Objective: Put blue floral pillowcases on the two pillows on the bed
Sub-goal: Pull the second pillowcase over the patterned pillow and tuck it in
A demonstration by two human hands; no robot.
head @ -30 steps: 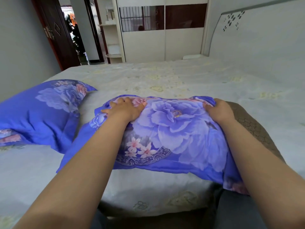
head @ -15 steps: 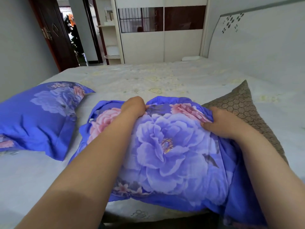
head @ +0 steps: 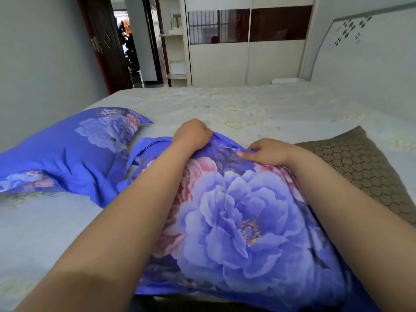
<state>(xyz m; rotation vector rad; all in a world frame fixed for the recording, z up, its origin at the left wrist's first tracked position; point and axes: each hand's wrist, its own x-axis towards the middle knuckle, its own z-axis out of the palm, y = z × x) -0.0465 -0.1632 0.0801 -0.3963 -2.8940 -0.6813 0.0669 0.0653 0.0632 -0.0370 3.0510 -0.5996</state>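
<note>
Status: approx. halfway or a little past, judged from the layout. One pillow (head: 74,152) lies at the left of the bed (head: 258,109), fully inside its blue floral case, so item 1 looks complete. Item 2 is in progress: the second pillowcase (head: 243,221) sits directly in front of the person, bulging and rounded, with its far edge bunched up.

Grip state:
- Left hand (head: 193,134) — fingers curled over the far top edge of the pillowcase, clutching a fold of cloth.
- Right hand (head: 267,152) — fingers and thumb pinching the same edge just beside the left, thumb flat on the fabric.

Contents: the case on the left holds a pillow, no bare filling showing. The case in hand is stuffed w/ something bulky; a brown honeycomb-patterned pillow (head: 351,167) sticks out at the right, touching the blue cloth. Whether that brown part belongs to the pillow inside the case cannot be told — the join is hidden under the right forearm.

Remaining, est.: draw the case over the exposed brown end, square the corners, lay it flat.
</note>
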